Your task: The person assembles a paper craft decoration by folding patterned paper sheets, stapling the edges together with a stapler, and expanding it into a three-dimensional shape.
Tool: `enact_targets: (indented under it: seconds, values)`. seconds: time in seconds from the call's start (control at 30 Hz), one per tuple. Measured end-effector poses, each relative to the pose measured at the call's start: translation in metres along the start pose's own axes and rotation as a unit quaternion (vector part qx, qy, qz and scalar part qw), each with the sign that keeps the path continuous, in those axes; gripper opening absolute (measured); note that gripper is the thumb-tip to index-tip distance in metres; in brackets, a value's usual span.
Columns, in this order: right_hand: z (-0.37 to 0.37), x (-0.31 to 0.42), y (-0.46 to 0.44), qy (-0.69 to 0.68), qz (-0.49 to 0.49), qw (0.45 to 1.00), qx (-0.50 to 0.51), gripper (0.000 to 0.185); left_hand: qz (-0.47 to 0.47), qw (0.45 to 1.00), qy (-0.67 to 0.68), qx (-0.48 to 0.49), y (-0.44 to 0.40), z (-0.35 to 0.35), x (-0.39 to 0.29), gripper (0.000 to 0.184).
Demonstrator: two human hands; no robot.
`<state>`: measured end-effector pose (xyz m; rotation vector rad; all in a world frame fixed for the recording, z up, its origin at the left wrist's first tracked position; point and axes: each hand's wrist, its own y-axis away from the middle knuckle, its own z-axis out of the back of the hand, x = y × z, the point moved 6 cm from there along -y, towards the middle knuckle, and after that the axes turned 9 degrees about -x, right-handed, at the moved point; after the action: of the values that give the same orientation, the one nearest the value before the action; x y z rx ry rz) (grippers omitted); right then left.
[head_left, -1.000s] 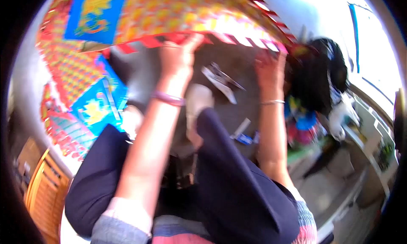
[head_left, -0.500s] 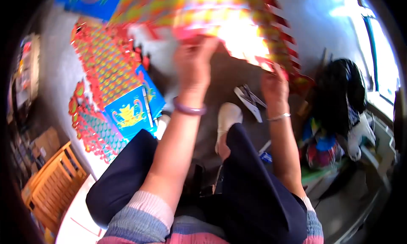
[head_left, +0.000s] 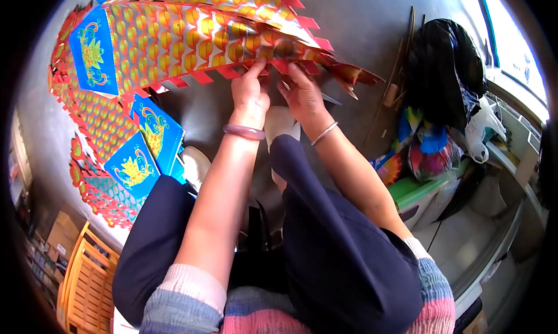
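Observation:
A long sheet of shiny paper [head_left: 168,40], patterned in yellow, orange and silver with red tabs along its edges, spans the upper part of the head view. My left hand [head_left: 251,93] pinches its near edge by the red tabs. Just beside it, my right hand [head_left: 305,99] has bent fingers on the same edge, its fingertips partly hidden by the paper. The sheet's right end narrows into a crumpled, twisted tip [head_left: 349,75]. At its left end is a blue panel [head_left: 92,55] with a yellow design.
More patterned paper [head_left: 96,122] and blue panels [head_left: 135,167] lie on the floor at left. A thin pointed blade [head_left: 331,99] shows behind my right hand. At right are a black plastic bag [head_left: 444,72], thin sticks [head_left: 401,61] and a green-edged box [head_left: 424,189]. A wooden chair [head_left: 93,282] stands lower left.
Both hands have come closer together on the paper's near edge, the right one moving left. The sheet has turned, its blue end now at left. The view has shifted, and the scissors are mostly hidden.

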<state>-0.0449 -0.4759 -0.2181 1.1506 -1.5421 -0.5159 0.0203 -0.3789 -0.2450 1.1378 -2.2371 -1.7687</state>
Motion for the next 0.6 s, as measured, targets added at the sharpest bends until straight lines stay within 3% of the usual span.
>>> enact_targets:
  seconds: [0.27,0.37,0.47,0.6]
  values:
    - [0.036,0.026,-0.008,-0.006,0.049,0.999,-0.002,0.010,0.021,0.999,0.038,0.003,0.003,0.000,0.003,0.033]
    - [0.035,0.026,-0.011,0.015,0.064,0.998,-0.001,0.012,0.046,0.995,0.079,0.042,0.004,-0.009,0.015,0.024]
    - [0.036,0.024,-0.009,0.003,0.056,0.998,0.000,0.010,0.079,0.993,0.041,0.071,0.012,-0.022,0.033,0.039]
    - [0.035,0.023,-0.005,-0.003,0.064,0.998,-0.011,0.010,0.069,0.996,0.014,0.047,0.014,-0.027,0.042,0.034]
